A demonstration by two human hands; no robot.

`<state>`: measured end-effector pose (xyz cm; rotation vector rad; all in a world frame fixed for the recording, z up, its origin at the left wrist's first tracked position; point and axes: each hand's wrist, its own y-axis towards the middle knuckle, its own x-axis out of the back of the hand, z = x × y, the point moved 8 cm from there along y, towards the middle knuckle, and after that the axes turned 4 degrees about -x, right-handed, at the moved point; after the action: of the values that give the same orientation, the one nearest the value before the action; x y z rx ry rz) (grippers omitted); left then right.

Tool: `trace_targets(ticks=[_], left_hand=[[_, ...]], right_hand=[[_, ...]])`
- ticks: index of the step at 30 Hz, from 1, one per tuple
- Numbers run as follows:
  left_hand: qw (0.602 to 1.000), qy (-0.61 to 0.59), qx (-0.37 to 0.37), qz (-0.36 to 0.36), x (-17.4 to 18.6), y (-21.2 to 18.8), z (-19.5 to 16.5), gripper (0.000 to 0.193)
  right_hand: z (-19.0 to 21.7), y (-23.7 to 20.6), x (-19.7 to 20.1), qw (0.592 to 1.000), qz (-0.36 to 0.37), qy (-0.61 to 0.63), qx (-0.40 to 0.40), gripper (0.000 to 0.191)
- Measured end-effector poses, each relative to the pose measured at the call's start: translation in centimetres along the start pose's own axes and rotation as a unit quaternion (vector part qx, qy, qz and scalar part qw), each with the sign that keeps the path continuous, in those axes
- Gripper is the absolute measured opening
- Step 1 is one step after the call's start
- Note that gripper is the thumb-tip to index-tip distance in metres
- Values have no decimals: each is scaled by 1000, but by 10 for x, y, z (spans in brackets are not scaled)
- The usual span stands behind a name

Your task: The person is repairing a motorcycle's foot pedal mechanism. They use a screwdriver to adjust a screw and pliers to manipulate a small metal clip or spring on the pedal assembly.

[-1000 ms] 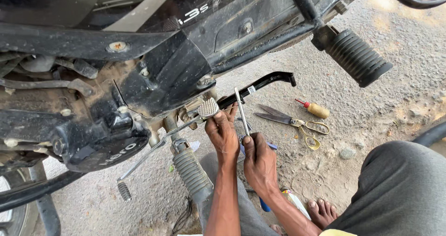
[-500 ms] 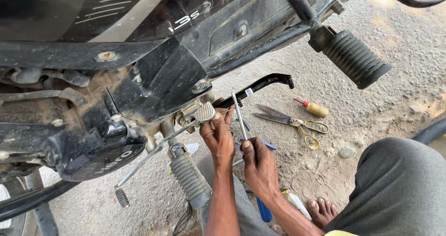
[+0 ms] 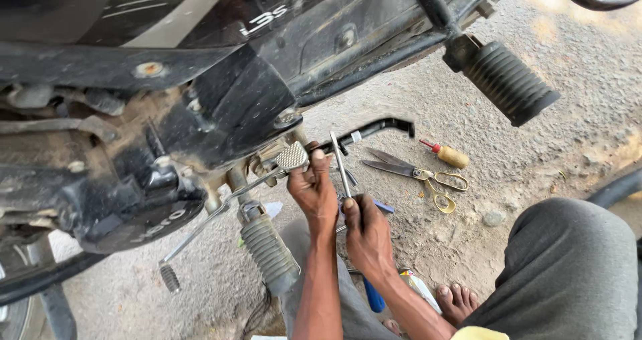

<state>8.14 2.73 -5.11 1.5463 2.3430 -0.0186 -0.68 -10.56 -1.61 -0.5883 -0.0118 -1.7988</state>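
Left hand (image 3: 314,191): fingers closed around the brake pedal (image 3: 292,156), thumb against its ribbed metal pad.
Right hand (image 3: 364,232): fingers closed around the lower end of a thin metal tool (image 3: 340,163), held nearly upright just beside the pedal.
Brake pedal: beneath the motorcycle (image 3: 221,106) underside, above the front footpeg (image 3: 269,253).
Side stand (image 3: 374,130): black, just behind the tool.
Ground (image 3: 521,159): scissors (image 3: 418,174) and a small wooden-handled screwdriver (image 3: 447,155) lie close together.
Rear footpeg (image 3: 508,82): upper right.
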Motion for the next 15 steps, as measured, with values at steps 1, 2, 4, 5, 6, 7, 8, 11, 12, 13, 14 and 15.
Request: trace_targets(ticks=[1, 2, 4, 5, 6, 7, 8, 11, 12, 13, 14, 15], left_hand=[[998, 63, -4, -20, 4, -3, 2, 23], [996, 88, -11, -28, 6, -7, 4, 20], [989, 137, -28, -43, 11, -12, 7, 22], [979, 186, -63, -48, 12, -14, 3, 25], [966, 235, -96, -52, 13, -15, -1, 28], [949, 284, -127, -58, 13, -20, -6, 32], [952, 274, -116, -70, 18, -23, -6, 25], [954, 265, -90, -104, 26, -32, -9, 14], [948, 284, -82, -115, 28, -35, -11, 16], [942, 302, -77, -126, 31, -35, -13, 19], [955, 261, -50, -132, 32, -34, -10, 17], [965, 221, -20, -138, 34, -34, -6, 20]], right_hand=[[-5, 0, 1, 1000, 10, -10, -10, 32], [-11, 0, 1, 999, 27, -22, -18, 32], [-23, 5, 4, 997, 58, -45, -34, 31], [-25, 11, 8, 996, 68, -57, -14, 31], [-26, 18, 11, 995, 77, -69, 7, 30], [-28, 26, 15, 992, 89, -83, 27, 29], [-41, 35, 17, 982, 121, -141, -26, 25], [-48, 68, 44, 961, 125, -248, -15, 29], [-30, 76, 55, 965, 79, -233, 95, 31], [-32, 84, 67, 970, 63, -218, 89, 29], [-31, 90, 79, 975, 47, -200, 86, 31], [-29, 94, 77, 965, 77, -230, 99, 32]])
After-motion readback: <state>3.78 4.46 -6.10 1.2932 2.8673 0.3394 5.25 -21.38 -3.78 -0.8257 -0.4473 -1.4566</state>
